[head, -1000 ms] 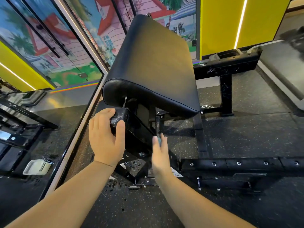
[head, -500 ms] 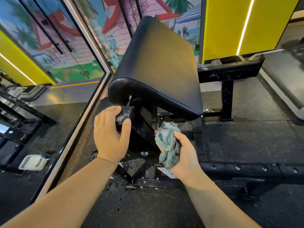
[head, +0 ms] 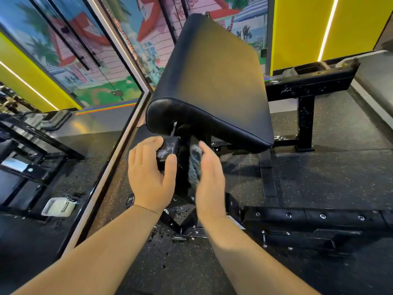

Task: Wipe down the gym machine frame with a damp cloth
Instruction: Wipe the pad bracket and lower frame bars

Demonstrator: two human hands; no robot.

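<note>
Your left hand (head: 152,177) grips the frame (head: 168,149) stub. Your right hand (head: 209,177), flat-fingered, now presses the cloth (head: 194,162), held clear before, against its post.

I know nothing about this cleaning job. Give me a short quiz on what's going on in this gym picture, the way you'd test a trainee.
1. True or false: the left hand grips the end of a black frame bar just under the pad.
2. Where is the cloth?
A. Lying on the floor
B. Pressed between the right hand and the upright post
C. Draped over the top of the pad
3. Fill in: the big reflecting surface to the left of the machine is a ____.

Key: 1 true; 2 B; 3 mirror.
</note>
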